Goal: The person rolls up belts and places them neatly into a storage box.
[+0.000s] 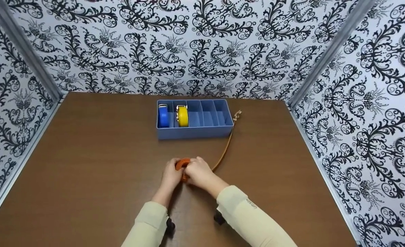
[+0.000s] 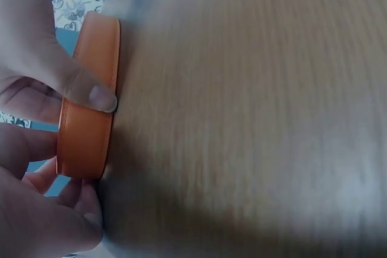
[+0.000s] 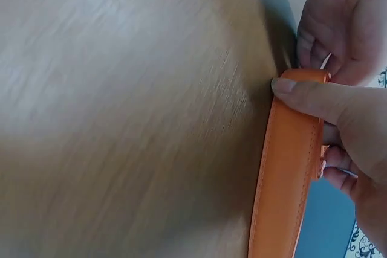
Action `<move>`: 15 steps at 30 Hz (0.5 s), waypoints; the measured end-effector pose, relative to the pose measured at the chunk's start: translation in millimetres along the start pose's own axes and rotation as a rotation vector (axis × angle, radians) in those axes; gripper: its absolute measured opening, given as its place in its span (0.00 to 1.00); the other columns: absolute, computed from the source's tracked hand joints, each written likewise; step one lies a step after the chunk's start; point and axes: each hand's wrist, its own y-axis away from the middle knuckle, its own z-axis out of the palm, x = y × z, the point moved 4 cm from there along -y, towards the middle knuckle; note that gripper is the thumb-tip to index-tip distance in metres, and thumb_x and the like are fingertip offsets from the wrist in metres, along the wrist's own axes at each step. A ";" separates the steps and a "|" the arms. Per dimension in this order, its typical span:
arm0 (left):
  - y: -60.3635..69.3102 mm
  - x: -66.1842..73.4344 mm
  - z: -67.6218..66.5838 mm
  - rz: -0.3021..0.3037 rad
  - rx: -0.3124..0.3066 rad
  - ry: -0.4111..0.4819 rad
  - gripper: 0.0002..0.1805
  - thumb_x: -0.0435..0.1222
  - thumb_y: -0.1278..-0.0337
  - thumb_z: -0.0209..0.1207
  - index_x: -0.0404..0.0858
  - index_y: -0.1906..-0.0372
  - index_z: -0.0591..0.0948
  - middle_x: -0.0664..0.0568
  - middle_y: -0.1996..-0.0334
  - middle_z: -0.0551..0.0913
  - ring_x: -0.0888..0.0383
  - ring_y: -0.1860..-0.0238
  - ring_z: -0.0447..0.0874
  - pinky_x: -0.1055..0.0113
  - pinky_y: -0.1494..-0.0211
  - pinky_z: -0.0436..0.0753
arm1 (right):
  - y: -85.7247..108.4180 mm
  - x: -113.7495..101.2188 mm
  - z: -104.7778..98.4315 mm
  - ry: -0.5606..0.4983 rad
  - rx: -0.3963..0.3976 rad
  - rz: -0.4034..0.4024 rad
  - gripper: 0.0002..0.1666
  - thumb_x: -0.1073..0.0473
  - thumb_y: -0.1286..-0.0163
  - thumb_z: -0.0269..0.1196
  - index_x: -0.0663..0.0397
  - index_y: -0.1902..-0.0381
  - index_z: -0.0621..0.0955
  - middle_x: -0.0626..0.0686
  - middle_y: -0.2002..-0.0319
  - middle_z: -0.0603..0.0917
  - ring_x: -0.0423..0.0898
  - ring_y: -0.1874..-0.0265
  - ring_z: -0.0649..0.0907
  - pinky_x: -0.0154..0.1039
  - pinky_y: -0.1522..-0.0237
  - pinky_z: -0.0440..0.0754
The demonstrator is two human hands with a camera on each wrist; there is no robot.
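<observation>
An orange belt (image 1: 183, 164), wound into a coil standing on its edge, is held between both hands near the middle of the table. My left hand (image 1: 171, 175) grips the coil's left side, its thumb (image 2: 91, 92) across the outer face of the orange strap (image 2: 91, 140). From the right, my right hand (image 1: 199, 172) pinches the belt, with its thumb (image 3: 305, 96) over the strap (image 3: 281, 167). The unrolled tail (image 1: 226, 149) runs from the right hand toward the back right, ending in a gold-coloured buckle (image 1: 237, 115).
A blue-grey divided box (image 1: 195, 133) stands behind the hands. A rolled blue belt (image 1: 163, 116) fills its leftmost compartment, with a rolled yellow belt (image 1: 183, 116) farther right. Patterned walls enclose the brown table (image 1: 103, 154) at the back and sides.
</observation>
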 end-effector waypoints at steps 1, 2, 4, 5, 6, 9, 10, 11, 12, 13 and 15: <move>0.2 0.1 0.0 0.015 0.001 -0.015 0.17 0.24 0.47 0.62 0.28 0.49 0.79 0.35 0.51 0.80 0.38 0.47 0.76 0.46 0.39 0.68 | 0.6 -1.1 -0.2 0.001 0.006 0.002 0.11 0.48 0.54 0.76 0.45 0.80 0.85 0.45 0.73 0.86 0.48 0.65 0.81 0.46 0.57 0.76; 0.2 0.4 -0.2 0.031 0.003 -0.031 0.17 0.24 0.47 0.62 0.28 0.50 0.80 0.35 0.52 0.81 0.38 0.47 0.76 0.45 0.38 0.66 | 1.3 -1.9 -0.6 0.003 0.012 0.006 0.11 0.48 0.54 0.76 0.46 0.80 0.85 0.45 0.73 0.86 0.47 0.65 0.81 0.45 0.58 0.75; 0.5 1.4 -1.4 0.048 0.012 -0.051 0.18 0.24 0.48 0.63 0.28 0.50 0.81 0.35 0.52 0.81 0.37 0.47 0.76 0.43 0.37 0.63 | 2.6 -3.3 -1.3 0.014 0.024 -0.002 0.12 0.48 0.55 0.76 0.46 0.79 0.85 0.46 0.73 0.85 0.47 0.66 0.81 0.43 0.61 0.74; 0.2 1.3 -2.1 0.044 0.017 -0.042 0.18 0.24 0.49 0.63 0.28 0.50 0.81 0.35 0.52 0.82 0.38 0.47 0.76 0.43 0.37 0.63 | 3.2 -3.9 -1.7 0.027 0.032 -0.015 0.13 0.47 0.55 0.76 0.46 0.78 0.85 0.46 0.73 0.85 0.47 0.66 0.81 0.43 0.61 0.73; -0.2 1.4 -3.0 0.035 0.021 -0.024 0.18 0.24 0.50 0.64 0.26 0.50 0.80 0.35 0.53 0.82 0.38 0.48 0.77 0.44 0.37 0.64 | 3.8 -4.2 -2.3 0.046 0.042 -0.030 0.13 0.46 0.55 0.76 0.46 0.77 0.86 0.45 0.74 0.85 0.46 0.65 0.81 0.43 0.61 0.73; -1.5 1.8 -6.3 -0.022 0.026 0.033 0.18 0.23 0.51 0.65 0.25 0.52 0.80 0.36 0.57 0.82 0.40 0.51 0.79 0.48 0.42 0.73 | 5.9 -3.1 -3.9 0.075 0.077 -0.084 0.16 0.43 0.54 0.76 0.45 0.72 0.87 0.43 0.72 0.86 0.45 0.64 0.81 0.42 0.61 0.73; -2.2 2.1 -7.3 -0.036 0.020 0.046 0.17 0.23 0.51 0.66 0.25 0.54 0.80 0.36 0.58 0.82 0.41 0.53 0.80 0.50 0.45 0.76 | 7.0 -2.0 -4.4 0.074 0.083 -0.107 0.17 0.42 0.54 0.75 0.44 0.71 0.87 0.43 0.72 0.86 0.45 0.64 0.80 0.41 0.62 0.73; -3.0 2.9 -8.1 -0.040 0.004 0.052 0.16 0.22 0.51 0.66 0.24 0.55 0.80 0.36 0.59 0.83 0.41 0.54 0.80 0.51 0.48 0.78 | 8.3 -0.6 -5.3 0.064 0.082 -0.128 0.17 0.41 0.53 0.75 0.44 0.70 0.88 0.42 0.71 0.86 0.45 0.63 0.80 0.41 0.62 0.72; -3.8 4.3 -9.0 -0.037 -0.017 0.046 0.15 0.22 0.51 0.65 0.24 0.56 0.80 0.36 0.60 0.83 0.41 0.54 0.81 0.51 0.48 0.78 | 9.7 1.1 -6.0 0.051 0.073 -0.149 0.18 0.41 0.52 0.75 0.43 0.68 0.88 0.42 0.70 0.86 0.46 0.62 0.79 0.41 0.62 0.72; -4.6 5.5 -9.7 -0.034 -0.042 0.036 0.13 0.22 0.50 0.65 0.25 0.56 0.81 0.37 0.59 0.83 0.41 0.53 0.81 0.52 0.47 0.78 | 11.3 3.1 -7.0 0.036 0.061 -0.172 0.18 0.40 0.52 0.75 0.43 0.67 0.88 0.41 0.68 0.86 0.46 0.62 0.78 0.41 0.62 0.72; -6.1 7.5 -11.1 -0.016 -0.093 0.020 0.12 0.21 0.49 0.63 0.25 0.56 0.82 0.36 0.57 0.83 0.41 0.51 0.80 0.51 0.45 0.77 | 14.5 7.0 -9.3 0.002 0.022 -0.224 0.19 0.40 0.50 0.75 0.41 0.64 0.88 0.41 0.67 0.86 0.46 0.62 0.76 0.41 0.62 0.70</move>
